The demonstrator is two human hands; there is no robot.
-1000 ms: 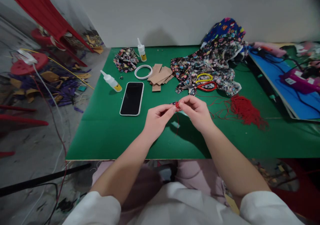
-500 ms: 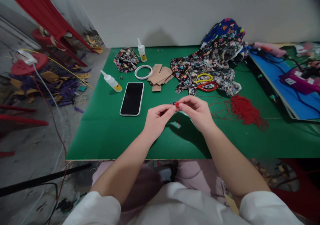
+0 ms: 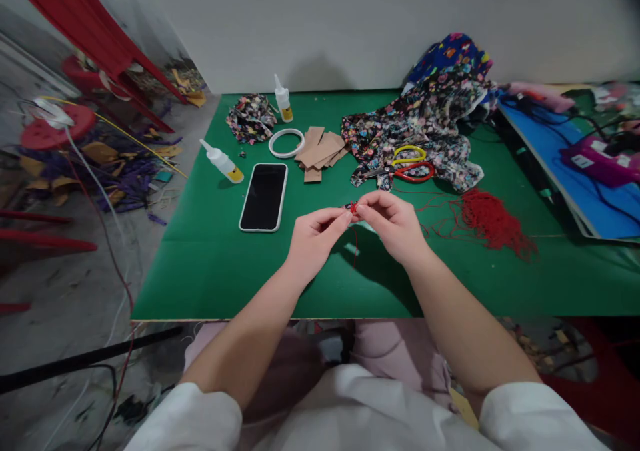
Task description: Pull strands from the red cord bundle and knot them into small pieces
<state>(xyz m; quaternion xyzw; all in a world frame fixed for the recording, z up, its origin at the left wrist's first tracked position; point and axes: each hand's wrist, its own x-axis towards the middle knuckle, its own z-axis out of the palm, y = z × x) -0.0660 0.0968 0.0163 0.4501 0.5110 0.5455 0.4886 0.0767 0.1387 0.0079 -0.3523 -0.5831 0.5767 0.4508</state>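
Both my hands meet over the green table (image 3: 200, 271), fingertips pinched close together. Between them is a small piece of dark patterned fabric with red thread (image 3: 354, 208) bunched on it; a loose red end hangs below. My left hand (image 3: 320, 234) grips its left side between thumb and fingers. My right hand (image 3: 393, 221) pinches the red thread at the right side. Fingers hide most of the piece. Just beyond my right hand lie scissors (image 3: 414, 172) with one yellow and one red handle, on floral fabric (image 3: 430, 131). A tangle of red thread (image 3: 495, 219) rests to the right.
A phone (image 3: 263, 197) lies left of my hands. Behind it are a white ring (image 3: 287, 143), brown card pieces (image 3: 321, 152), a leaning glue bottle (image 3: 223, 162), an upright one (image 3: 283, 99) and a floral fabric bundle (image 3: 251, 119). A blue board (image 3: 565, 161) with a purple tool (image 3: 597, 161) sits right.
My hands stay almost in place, with only slight finger movement at the red thread. The camera view has shifted very slightly.
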